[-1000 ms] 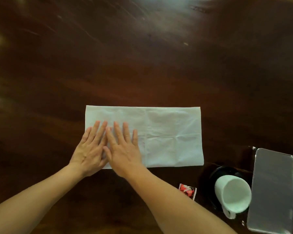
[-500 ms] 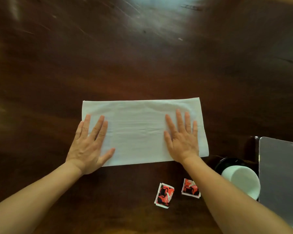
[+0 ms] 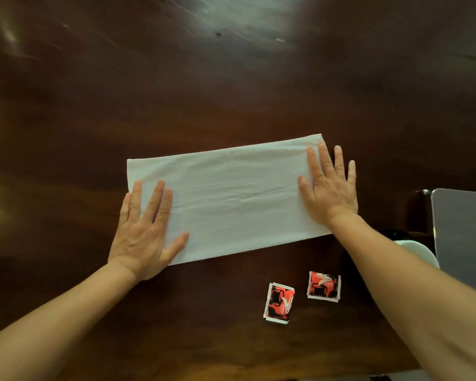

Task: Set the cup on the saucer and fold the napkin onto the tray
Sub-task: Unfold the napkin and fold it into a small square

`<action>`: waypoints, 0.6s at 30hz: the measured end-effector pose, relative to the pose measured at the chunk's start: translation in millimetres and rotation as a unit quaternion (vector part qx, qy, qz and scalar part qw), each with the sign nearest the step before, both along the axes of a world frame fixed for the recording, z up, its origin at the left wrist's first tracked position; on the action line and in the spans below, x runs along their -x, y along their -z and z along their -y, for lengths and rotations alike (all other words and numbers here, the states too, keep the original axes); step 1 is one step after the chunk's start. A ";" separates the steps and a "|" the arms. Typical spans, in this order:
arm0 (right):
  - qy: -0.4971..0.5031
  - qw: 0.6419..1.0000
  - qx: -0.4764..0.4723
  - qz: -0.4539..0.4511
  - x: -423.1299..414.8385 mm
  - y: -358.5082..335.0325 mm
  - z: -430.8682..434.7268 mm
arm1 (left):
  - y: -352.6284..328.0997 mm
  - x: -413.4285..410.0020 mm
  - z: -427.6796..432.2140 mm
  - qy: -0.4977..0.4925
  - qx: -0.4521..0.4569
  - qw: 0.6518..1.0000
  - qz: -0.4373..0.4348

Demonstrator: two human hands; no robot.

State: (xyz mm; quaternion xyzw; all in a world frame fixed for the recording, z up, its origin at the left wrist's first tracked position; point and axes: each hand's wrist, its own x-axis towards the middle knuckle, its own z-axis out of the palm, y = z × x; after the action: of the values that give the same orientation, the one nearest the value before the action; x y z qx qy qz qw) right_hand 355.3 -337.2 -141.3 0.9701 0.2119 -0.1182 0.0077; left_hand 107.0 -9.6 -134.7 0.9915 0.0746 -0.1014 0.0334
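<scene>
A white napkin point(image 3: 231, 199) lies flat on the dark wooden table as a long rectangle, slightly tilted. My left hand point(image 3: 146, 229) presses flat on its near left corner, fingers spread. My right hand point(image 3: 329, 188) presses flat on its right end, fingers spread, some reaching past the edge. At the right, the white cup point(image 3: 421, 250) sits on the black saucer point(image 3: 390, 233), both mostly hidden by my right forearm. The grey metal tray point(image 3: 465, 237) lies at the right edge, cut off by the frame.
Two red and black sachets point(image 3: 278, 302) point(image 3: 324, 285) lie on the table near me, between my forearms. The dark wooden table point(image 3: 231, 78) stretches far beyond the napkin. Its near edge shows at the bottom right.
My hands slid apart from the napkin's left part to its two ends, smoothing it flat. The view shifted, so the cup and tray sit further right and the sachets came into sight.
</scene>
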 end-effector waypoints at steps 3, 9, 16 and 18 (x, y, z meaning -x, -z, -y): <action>-0.001 1.000 0.026 -0.014 -4.8 -2.0 -2.6 | -3.8 -1.7 2.8 -0.003 0.011 1.000 -0.027; 0.196 0.966 -0.166 -0.004 43.0 -50.5 -56.0 | -47.4 -46.6 -12.6 0.089 0.029 0.995 -0.032; 0.415 0.866 -0.278 0.004 198.9 -58.3 -146.6 | -78.5 -169.3 -19.2 0.324 0.089 0.940 -0.060; 0.465 0.841 -0.277 -0.013 216.1 -47.6 -152.5 | -75.8 -188.1 -15.6 0.321 0.086 0.940 -0.078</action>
State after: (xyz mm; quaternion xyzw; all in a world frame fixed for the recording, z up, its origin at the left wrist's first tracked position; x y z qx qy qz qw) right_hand 139.1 -184.7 -93.7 0.9146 -0.2401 -0.0572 -0.3203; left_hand 295.2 6.0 -58.9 0.9453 -0.2540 -0.1894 0.0779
